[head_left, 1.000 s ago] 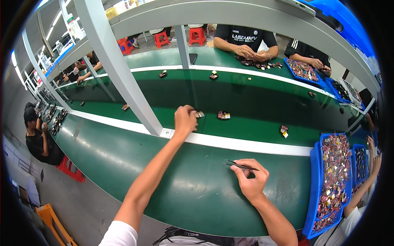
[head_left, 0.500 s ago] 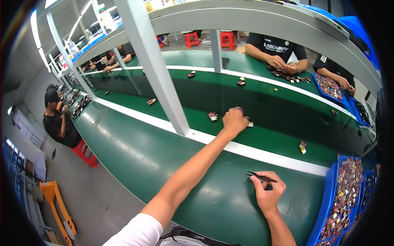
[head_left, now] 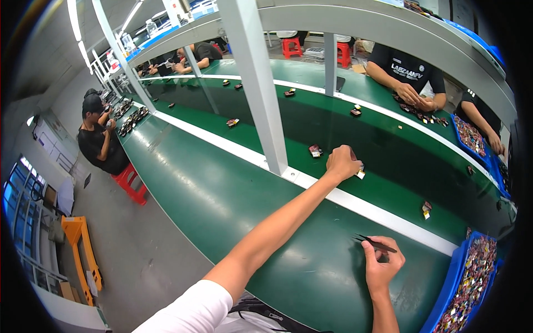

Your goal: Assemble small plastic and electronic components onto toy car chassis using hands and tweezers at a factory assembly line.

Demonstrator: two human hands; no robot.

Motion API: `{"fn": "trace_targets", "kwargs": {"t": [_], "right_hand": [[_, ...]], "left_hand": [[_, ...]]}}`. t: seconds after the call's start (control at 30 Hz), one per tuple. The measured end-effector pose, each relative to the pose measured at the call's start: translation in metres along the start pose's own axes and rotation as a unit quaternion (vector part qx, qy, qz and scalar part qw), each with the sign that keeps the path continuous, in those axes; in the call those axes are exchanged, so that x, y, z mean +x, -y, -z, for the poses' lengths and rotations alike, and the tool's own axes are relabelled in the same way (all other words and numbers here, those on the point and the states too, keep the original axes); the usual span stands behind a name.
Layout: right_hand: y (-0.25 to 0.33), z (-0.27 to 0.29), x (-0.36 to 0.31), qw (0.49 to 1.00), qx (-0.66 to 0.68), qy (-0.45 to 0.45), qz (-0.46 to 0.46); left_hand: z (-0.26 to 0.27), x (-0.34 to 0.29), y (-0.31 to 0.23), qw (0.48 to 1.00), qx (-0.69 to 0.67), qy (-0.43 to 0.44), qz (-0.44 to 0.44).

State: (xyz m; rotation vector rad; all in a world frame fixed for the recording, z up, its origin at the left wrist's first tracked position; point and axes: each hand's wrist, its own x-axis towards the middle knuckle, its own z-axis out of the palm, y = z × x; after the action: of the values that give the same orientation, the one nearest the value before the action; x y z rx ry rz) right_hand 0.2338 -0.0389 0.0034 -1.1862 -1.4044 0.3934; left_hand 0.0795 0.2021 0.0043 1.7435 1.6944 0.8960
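My left hand [head_left: 342, 163] reaches over the white rail onto the green belt [head_left: 383, 186]. Its fingers are curled and closed at a small dark part with a pale tab [head_left: 360, 172], which peeks out past the fingertips; the fingers hide the rest. Nearer to me, above the green bench [head_left: 311, 244], my right hand [head_left: 384, 263] is closed around black tweezers [head_left: 378, 243], whose tips point left. More such small parts lie on the belt: one [head_left: 315, 151] just left of my left hand, another [head_left: 426, 210] to its right.
A grey upright post [head_left: 258, 94] stands left of my reaching arm, under a grey overhead beam [head_left: 377, 23]. A blue tray [head_left: 456, 277] heaped with small parts sits at the right. Co-workers sit across the belt and farther left; an orange pallet jack [head_left: 78, 244] stands on the floor.
The view has swung left, so everything sits farther right in the picture. My left hand is still by the small part on the belt, and my right hand still has the tweezers.
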Motion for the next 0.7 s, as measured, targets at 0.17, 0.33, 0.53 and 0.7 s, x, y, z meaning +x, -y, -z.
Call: {"fn": "trace_targets", "kwargs": {"t": [0.17, 0.33, 0.53, 0.7], "right_hand": [[-0.002, 0.003, -0.002, 1.000, -0.009, 0.007, -0.017], [-0.004, 0.004, -0.002, 1.000, 0.001, 0.005, -0.022], [-0.002, 0.009, -0.005, 0.978, 0.115, 0.027, -0.171], [0.009, 0.014, -0.005, 0.948, 0.192, 0.045, -0.252]], "left_hand": [[0.025, -0.036, 0.002, 0.996, -0.056, 0.004, -0.068], [0.049, -0.103, 0.000, 0.978, -0.178, 0.082, -0.070], [0.061, -0.168, -0.004, 0.955, -0.245, 0.165, 0.001], [0.055, -0.186, -0.010, 0.934, -0.299, 0.192, 0.042]]}}
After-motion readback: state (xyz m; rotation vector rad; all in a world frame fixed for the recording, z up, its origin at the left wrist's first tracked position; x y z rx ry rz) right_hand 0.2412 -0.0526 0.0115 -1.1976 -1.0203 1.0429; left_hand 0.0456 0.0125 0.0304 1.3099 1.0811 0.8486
